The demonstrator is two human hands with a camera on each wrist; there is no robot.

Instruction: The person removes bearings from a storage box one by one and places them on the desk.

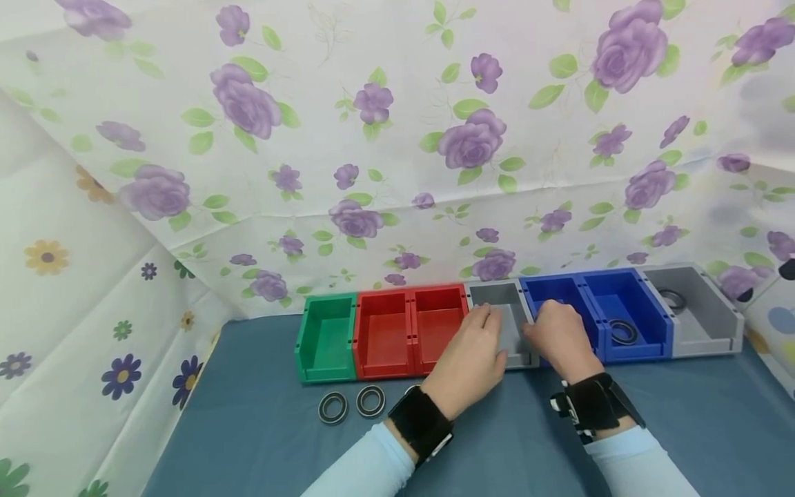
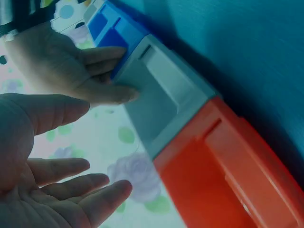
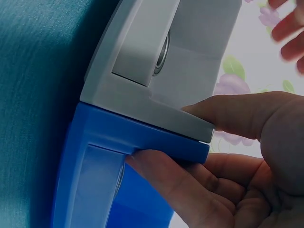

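Observation:
My left hand [image 1: 467, 359] hovers over the middle grey bin [image 1: 515, 337]. The left wrist view shows its fingers spread, with nothing between them. My right hand [image 1: 564, 339] pinches the adjoining walls of that grey bin and the blue bin [image 1: 553, 288] beside it. In the right wrist view its thumb lies on the grey side and its index finger on the blue side. There, a ball bearing [image 3: 163, 56] shows partly behind the grey bin's front lip, and another bearing edge [image 3: 119, 180] shows in the blue bin.
Left of the grey bin stand two red bins [image 1: 385, 338] and a green bin [image 1: 328, 345]. Bearings lie in the right blue bin [image 1: 646, 345] and far-right grey bin [image 1: 708, 310]. Two bearings [image 1: 332, 408] lie on the blue cloth, a third partly hidden by my left wrist. Floral cloth hangs behind.

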